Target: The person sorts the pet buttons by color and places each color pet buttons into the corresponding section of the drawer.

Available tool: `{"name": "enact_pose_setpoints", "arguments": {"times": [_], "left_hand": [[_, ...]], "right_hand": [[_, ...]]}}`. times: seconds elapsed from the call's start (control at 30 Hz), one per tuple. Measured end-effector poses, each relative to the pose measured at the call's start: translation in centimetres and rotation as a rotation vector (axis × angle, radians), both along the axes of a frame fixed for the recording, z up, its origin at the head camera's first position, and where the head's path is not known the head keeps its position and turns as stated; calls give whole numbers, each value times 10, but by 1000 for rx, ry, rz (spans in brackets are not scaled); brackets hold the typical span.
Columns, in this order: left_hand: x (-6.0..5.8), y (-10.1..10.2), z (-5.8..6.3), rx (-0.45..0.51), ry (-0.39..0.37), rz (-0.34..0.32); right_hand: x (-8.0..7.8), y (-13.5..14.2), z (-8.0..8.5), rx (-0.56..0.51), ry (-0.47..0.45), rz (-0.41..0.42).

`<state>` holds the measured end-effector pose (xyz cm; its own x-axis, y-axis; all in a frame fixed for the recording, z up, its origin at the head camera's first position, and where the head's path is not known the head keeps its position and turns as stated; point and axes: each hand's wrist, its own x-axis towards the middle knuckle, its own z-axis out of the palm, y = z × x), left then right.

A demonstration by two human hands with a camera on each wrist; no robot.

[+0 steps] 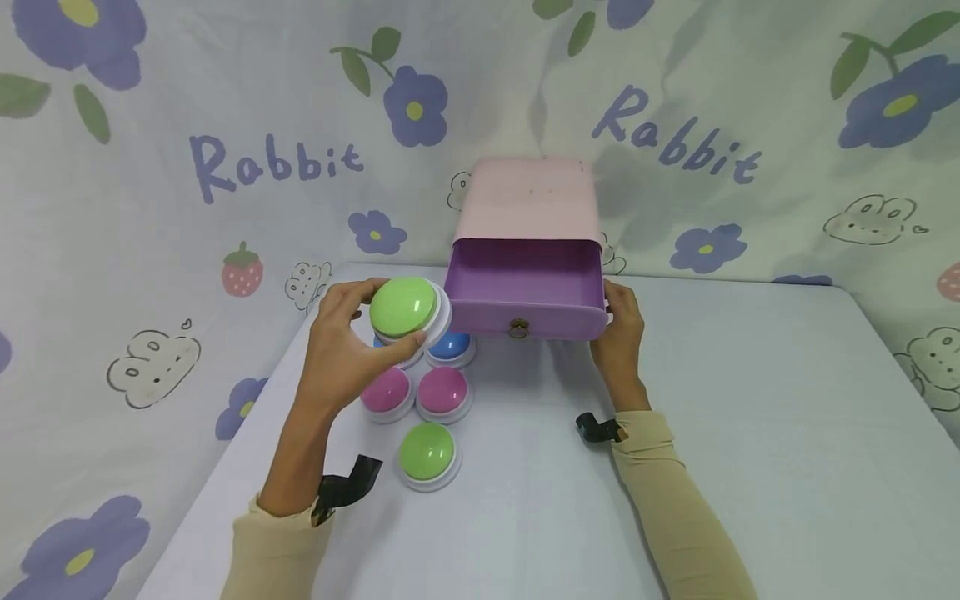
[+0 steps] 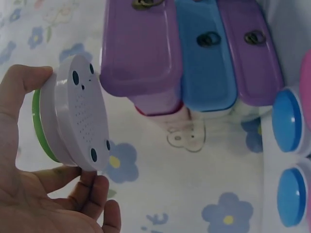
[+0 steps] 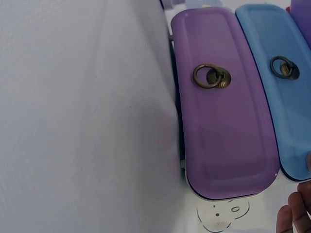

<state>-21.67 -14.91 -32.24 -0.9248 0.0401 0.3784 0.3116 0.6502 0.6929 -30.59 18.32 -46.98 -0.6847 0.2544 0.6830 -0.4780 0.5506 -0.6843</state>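
My left hand (image 1: pixel 341 354) holds up a round push button (image 1: pixel 403 307) with a green dome and white base, thumb and fingers at opposite edges. In the left wrist view its underside shows, with small speaker holes and dark screw holes. To its right, a purple drawer (image 1: pixel 525 321) with a brass ring pull stands pulled out of the pink cabinet (image 1: pixel 528 196); its visible inside holds nothing. My right hand (image 1: pixel 621 329) grips this drawer at its right front corner, the fingers partly hidden. Lower down, the blue drawer (image 2: pixel 208 58) and another purple drawer (image 3: pixel 226 131) are pushed in.
On the white table (image 1: pixel 750 433), a second green button (image 1: pixel 427 454) lies nearest. Beyond it are two pink buttons (image 1: pixel 442 392), then two blue buttons (image 1: pixel 452 346) partly behind the left hand. A printed cloth backdrop (image 1: pixel 285 92) rises behind the cabinet.
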Motion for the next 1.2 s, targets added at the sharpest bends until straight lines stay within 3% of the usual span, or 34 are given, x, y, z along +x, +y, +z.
{"name": "enact_pose_setpoints", "arguments": {"times": [0.2,0.47,1.2], "left_hand": [[-14,14,13,-14,4,-41],[-32,33,22,11,-2,-79],[-59,71,22,33,-45,-112]], "right_hand": [[-1,1,-1,-9,-11,0],[0,0,0,-4,-37,4],[2,0,2,-17,-26,27]]}}
